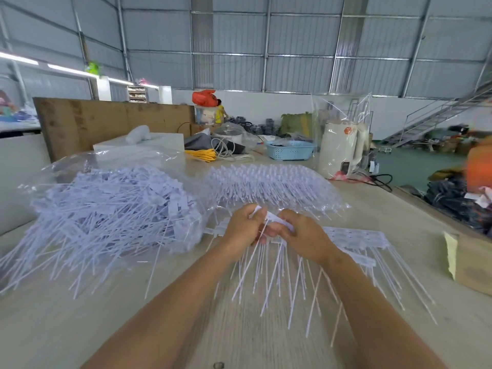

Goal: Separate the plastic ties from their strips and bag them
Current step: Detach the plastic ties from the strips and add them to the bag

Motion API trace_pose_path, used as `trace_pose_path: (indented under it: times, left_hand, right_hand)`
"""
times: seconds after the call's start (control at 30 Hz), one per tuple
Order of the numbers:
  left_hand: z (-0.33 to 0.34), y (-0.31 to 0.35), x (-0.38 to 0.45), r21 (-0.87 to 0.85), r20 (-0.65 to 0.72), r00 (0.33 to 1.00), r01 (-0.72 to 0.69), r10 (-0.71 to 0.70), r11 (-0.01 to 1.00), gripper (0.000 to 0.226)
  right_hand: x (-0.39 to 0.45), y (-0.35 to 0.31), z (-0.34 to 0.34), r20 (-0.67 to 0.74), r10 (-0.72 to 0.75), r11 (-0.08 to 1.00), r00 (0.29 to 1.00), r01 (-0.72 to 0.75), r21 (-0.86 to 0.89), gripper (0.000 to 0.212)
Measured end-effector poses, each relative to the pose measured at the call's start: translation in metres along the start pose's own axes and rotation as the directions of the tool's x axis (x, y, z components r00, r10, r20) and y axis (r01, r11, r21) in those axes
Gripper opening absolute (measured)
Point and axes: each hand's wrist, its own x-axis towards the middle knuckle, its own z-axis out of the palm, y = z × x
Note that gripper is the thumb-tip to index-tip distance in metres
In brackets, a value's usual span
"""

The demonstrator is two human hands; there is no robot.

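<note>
- Both hands meet at frame centre, over the strip [354,239] of white ties lying on the table [159,315].
- Left hand [241,229]: fingers curled, pinching a tie head plus a small bunch of tails that hangs below it.
- Right hand [303,235]: fingers curled round the next tie head [274,218] on the strip, apparently mid-twist.
- Clear bag [111,166] of loose ties [111,214] sits left of centre, mouth towards the hands. A heap of unsplit strips [271,185] lies just behind the hands.
- Risks, as I judge them:
  - A skewed twist could tear the tie tail rather than break the tab clean.
  - The left hand's bundle is loose, so tails could slip and scatter.
  - Tails already poke out of the bag mouth, so a careless drop could snag and pull ties out.
</note>
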Motion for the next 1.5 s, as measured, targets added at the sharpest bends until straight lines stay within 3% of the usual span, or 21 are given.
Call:
trace_pose_path:
  times: [0.1, 0.27, 0.4, 0.47, 0.57, 0.63, 0.7, 0.77, 0.87, 0.97, 1.07, 1.13, 1.3, 1.4, 1.5]
  left_hand:
    - [0.004, -0.004, -0.001, 0.027, -0.009, 1.0, 0.012, -0.011, 1.0, 0.031]
    - [-0.002, -0.001, 0.003, 0.035, -0.01, 0.99, 0.138, -0.138, 0.99, 0.033]
    - [-0.011, 0.004, 0.004, 0.075, 0.132, 0.96, 0.239, -0.247, 0.968, 0.032]
    - [-0.021, 0.003, 0.005, -0.07, 0.273, 0.918, 0.317, -0.287, 0.946, 0.041]
    - [-0.035, 0.001, 0.007, -0.296, 0.436, 0.875, 0.361, -0.211, 0.885, 0.042]
    - [-0.033, -0.001, 0.011, -0.378, 0.353, 0.918, 0.319, -0.183, 0.869, 0.032]
    - [-0.023, -0.005, 0.015, -0.36, 0.223, 0.959, 0.248, -0.175, 0.899, 0.027]
    - [-0.015, -0.008, 0.015, -0.345, 0.199, 0.963, 0.241, -0.181, 0.907, 0.036]
    - [-0.015, -0.005, 0.013, -0.347, 0.353, 0.926, 0.259, -0.131, 0.901, 0.066]
    - [-0.014, 0.002, 0.007, -0.308, 0.433, 0.898, 0.225, -0.074, 0.924, 0.056]
    - [-0.01, -0.003, 0.004, -0.162, 0.307, 0.948, 0.14, -0.085, 0.977, 0.016]
    - [-0.01, -0.006, 0.003, -0.143, 0.253, 0.965, 0.104, -0.065, 0.984, 0.004]
    - [-0.012, -0.002, 0.007, -0.211, 0.07, 0.997, -0.01, 0.025, 0.977, 0.014]
    - [-0.013, -0.001, 0.005, -0.13, 0.107, 0.994, -0.009, 0.023, 0.991, 0.017]
    - [-0.014, 0.003, 0.005, -0.098, 0.112, 0.994, 0.017, -0.006, 0.995, 0.026]
  right_hand:
    - [-0.002, -0.003, 0.001, 0.023, -0.044, 0.999, 0.999, 0.044, -0.01, 0.02]
    - [-0.002, -0.009, -0.003, 0.011, -0.174, 0.957, 0.985, 0.172, -0.234, 0.028]
    - [0.003, -0.012, -0.009, 0.077, -0.239, 0.871, 0.968, 0.249, -0.424, 0.02]
    - [0.005, -0.013, -0.012, 0.004, -0.274, 0.872, 0.962, 0.25, -0.421, 0.018]
    - [0.003, -0.011, -0.021, -0.255, -0.247, 0.942, 0.935, 0.17, -0.291, 0.019]
    - [0.001, -0.011, -0.027, -0.395, -0.151, 0.978, 0.906, 0.08, -0.191, 0.021]
    - [0.001, -0.016, -0.026, -0.427, -0.109, 0.992, 0.897, 0.071, -0.105, 0.021]
    - [0.001, -0.028, -0.021, -0.386, -0.164, 0.986, 0.908, 0.135, -0.101, 0.022]
    - [0.003, -0.042, -0.011, -0.255, -0.239, 0.97, 0.937, 0.22, -0.099, 0.036]
    - [0.005, -0.04, -0.003, -0.163, -0.221, 0.972, 0.962, 0.204, -0.114, 0.05]
    - [0.003, -0.032, 0.001, -0.169, -0.177, 0.984, 0.97, 0.173, -0.041, 0.047]
    - [0.002, -0.026, 0.001, -0.162, -0.134, 0.99, 0.978, 0.141, 0.029, 0.049]
    - [0.002, -0.019, -0.001, -0.048, -0.023, 0.989, 0.999, 0.015, -0.145, 0.047]
    - [0.001, -0.021, 0.003, -0.014, -0.086, 0.993, 0.996, 0.084, -0.082, 0.032]
    - [0.003, -0.025, 0.004, -0.023, -0.14, 0.977, 0.99, 0.135, -0.163, 0.032]
